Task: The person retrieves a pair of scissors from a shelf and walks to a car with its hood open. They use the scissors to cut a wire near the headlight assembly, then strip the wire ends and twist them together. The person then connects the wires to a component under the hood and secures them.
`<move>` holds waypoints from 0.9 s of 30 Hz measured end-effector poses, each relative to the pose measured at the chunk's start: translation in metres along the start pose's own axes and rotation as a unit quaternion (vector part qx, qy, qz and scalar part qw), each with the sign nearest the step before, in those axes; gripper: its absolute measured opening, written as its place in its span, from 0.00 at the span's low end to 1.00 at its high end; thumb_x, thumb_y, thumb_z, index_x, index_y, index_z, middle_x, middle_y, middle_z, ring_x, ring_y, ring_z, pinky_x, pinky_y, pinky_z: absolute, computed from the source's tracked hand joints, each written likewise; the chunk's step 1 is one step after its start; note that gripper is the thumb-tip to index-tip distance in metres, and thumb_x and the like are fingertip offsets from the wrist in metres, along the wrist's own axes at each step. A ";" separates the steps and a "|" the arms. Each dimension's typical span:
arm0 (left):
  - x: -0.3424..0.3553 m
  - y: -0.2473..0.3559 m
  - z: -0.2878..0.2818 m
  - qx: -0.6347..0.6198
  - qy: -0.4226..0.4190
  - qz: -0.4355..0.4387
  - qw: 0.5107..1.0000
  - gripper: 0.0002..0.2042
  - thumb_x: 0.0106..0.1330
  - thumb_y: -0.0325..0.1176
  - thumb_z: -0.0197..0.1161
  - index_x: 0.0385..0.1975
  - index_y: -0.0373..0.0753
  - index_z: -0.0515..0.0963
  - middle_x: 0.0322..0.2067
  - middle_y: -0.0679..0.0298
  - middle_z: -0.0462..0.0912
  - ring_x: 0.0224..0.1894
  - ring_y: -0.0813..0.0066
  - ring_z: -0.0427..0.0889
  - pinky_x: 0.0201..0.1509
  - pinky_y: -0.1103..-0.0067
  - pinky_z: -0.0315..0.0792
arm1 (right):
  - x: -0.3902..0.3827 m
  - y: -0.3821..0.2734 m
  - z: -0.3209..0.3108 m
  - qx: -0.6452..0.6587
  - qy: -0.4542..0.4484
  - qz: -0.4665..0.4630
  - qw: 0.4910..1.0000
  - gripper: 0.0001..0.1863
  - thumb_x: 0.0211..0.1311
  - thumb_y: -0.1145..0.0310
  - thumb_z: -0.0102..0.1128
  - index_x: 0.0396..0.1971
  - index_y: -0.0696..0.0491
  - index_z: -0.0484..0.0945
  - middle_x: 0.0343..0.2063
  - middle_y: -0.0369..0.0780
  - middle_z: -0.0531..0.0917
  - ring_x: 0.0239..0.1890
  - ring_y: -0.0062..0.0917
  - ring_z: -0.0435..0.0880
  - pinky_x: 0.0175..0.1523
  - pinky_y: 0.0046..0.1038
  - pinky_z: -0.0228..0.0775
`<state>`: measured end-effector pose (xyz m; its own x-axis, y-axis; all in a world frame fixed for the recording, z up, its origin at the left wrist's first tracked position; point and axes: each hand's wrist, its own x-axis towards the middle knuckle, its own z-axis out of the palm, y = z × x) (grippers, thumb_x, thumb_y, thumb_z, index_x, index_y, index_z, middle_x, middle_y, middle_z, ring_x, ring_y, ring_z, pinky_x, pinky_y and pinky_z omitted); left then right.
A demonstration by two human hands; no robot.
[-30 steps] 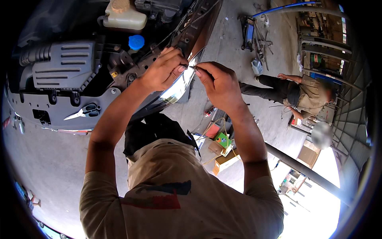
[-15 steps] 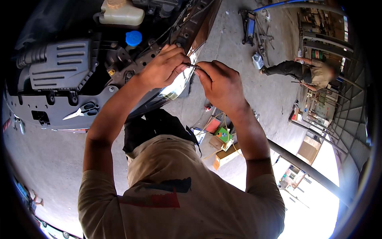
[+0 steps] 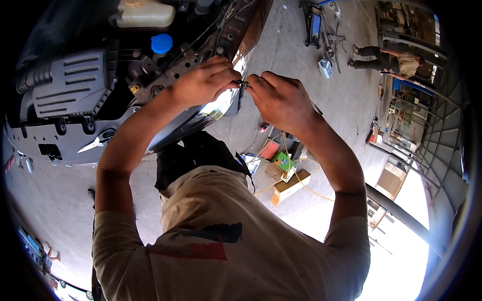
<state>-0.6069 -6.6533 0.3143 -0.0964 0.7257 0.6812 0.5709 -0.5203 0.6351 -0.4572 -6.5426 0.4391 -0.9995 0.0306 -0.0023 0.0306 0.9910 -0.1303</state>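
Note:
My left hand [image 3: 206, 83] is closed, its thumb and fingertips pinching one end of a small, thin, dark wire-like piece [image 3: 243, 84]. Facing it, my right hand [image 3: 282, 103] pinches the other end, so the fingertips of both hands almost meet. The piece is too small to make out fully. By my right wrist a slim dark end [image 3: 317, 108] sticks out; what it belongs to is hidden. Both hands are up in front of the car's headlight [image 3: 217, 109]. Scissors [image 3: 96, 142] with dark handles lie on the grey front panel [image 3: 70, 131], partly behind my left forearm.
In the engine bay are a ribbed grey engine cover [image 3: 70, 83], a blue cap [image 3: 161, 44] and a pale fluid tank [image 3: 145, 14]. Boxes [image 3: 291, 186] and a yellow cable lie on the floor. A jack [image 3: 314, 27], a jug [image 3: 325, 67] and another person [image 3: 399, 64] are farther off.
My right elbow has swung outward and the right hand has turned at the small piece, both hands still pinching it. The person at the right has changed position.

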 end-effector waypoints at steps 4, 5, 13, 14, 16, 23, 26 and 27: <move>-0.003 0.000 0.005 -0.002 0.013 -0.007 1.000 0.10 0.52 0.28 0.67 0.32 0.35 0.76 0.29 0.60 0.76 0.35 0.62 0.76 0.40 0.72 0.71 | -0.004 0.001 0.012 0.091 0.025 0.032 0.995 0.06 0.55 0.71 0.60 0.28 0.54 0.73 0.19 0.38 0.72 0.18 0.33 0.77 0.23 0.31 0.71; -0.002 0.000 0.006 -0.003 0.013 -0.004 1.000 0.10 0.52 0.28 0.67 0.31 0.35 0.76 0.29 0.60 0.76 0.35 0.62 0.76 0.40 0.72 0.71 | -0.005 0.001 0.016 0.127 0.043 0.045 0.990 0.05 0.55 0.71 0.59 0.28 0.54 0.73 0.19 0.39 0.73 0.18 0.35 0.77 0.24 0.32 0.70; -0.004 -0.008 0.006 0.018 -0.014 0.015 1.000 0.10 0.51 0.28 0.68 0.32 0.34 0.76 0.29 0.59 0.76 0.34 0.63 0.76 0.39 0.73 0.72 | 0.002 -0.003 0.015 0.316 0.007 0.189 0.930 0.06 0.58 0.73 0.56 0.25 0.60 0.74 0.16 0.47 0.73 0.18 0.39 0.74 0.26 0.34 0.65; -0.005 -0.008 0.007 0.023 -0.011 0.016 1.000 0.10 0.51 0.28 0.68 0.32 0.34 0.76 0.29 0.59 0.76 0.34 0.63 0.76 0.38 0.73 0.72 | 0.002 -0.004 0.014 0.328 -0.014 0.214 0.920 0.07 0.59 0.72 0.55 0.24 0.60 0.75 0.15 0.46 0.73 0.17 0.38 0.73 0.25 0.33 0.65; -0.007 -0.009 0.009 0.032 -0.005 0.018 0.999 0.10 0.51 0.29 0.68 0.31 0.33 0.76 0.29 0.59 0.76 0.33 0.64 0.77 0.38 0.72 0.73 | 0.002 -0.005 0.014 0.348 -0.056 0.265 0.898 0.09 0.61 0.70 0.54 0.24 0.60 0.75 0.13 0.46 0.71 0.16 0.35 0.71 0.25 0.30 0.63; -0.005 -0.014 0.007 0.042 -0.032 0.037 0.998 0.12 0.49 0.29 0.68 0.31 0.34 0.76 0.28 0.59 0.76 0.33 0.62 0.77 0.37 0.72 0.73 | 0.000 0.003 0.026 0.479 -0.097 0.380 0.786 0.13 0.63 0.66 0.55 0.24 0.60 0.78 0.09 0.38 0.69 0.12 0.20 0.63 0.20 0.26 0.56; -0.009 -0.016 0.009 0.038 -0.060 0.035 0.997 0.13 0.49 0.29 0.69 0.33 0.35 0.76 0.29 0.58 0.76 0.34 0.59 0.77 0.39 0.70 0.74 | -0.001 0.005 0.028 0.571 -0.132 0.452 0.672 0.13 0.64 0.66 0.55 0.26 0.60 0.80 0.09 0.32 0.68 0.11 0.15 0.61 0.18 0.25 0.53; -0.010 -0.017 0.011 0.040 -0.058 0.038 0.997 0.12 0.49 0.29 0.69 0.32 0.35 0.76 0.29 0.58 0.75 0.34 0.59 0.77 0.39 0.70 0.74 | -0.002 0.010 0.029 0.607 -0.142 0.461 0.631 0.13 0.64 0.65 0.55 0.27 0.60 0.81 0.09 0.31 0.67 0.11 0.14 0.61 0.18 0.24 0.52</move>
<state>-0.6070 -6.6469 0.2927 0.0417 0.7352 0.6766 0.6372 -0.5412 0.5488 -0.4547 -6.5369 0.4087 -0.5225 0.3266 -0.7877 0.7482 -0.2674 -0.6072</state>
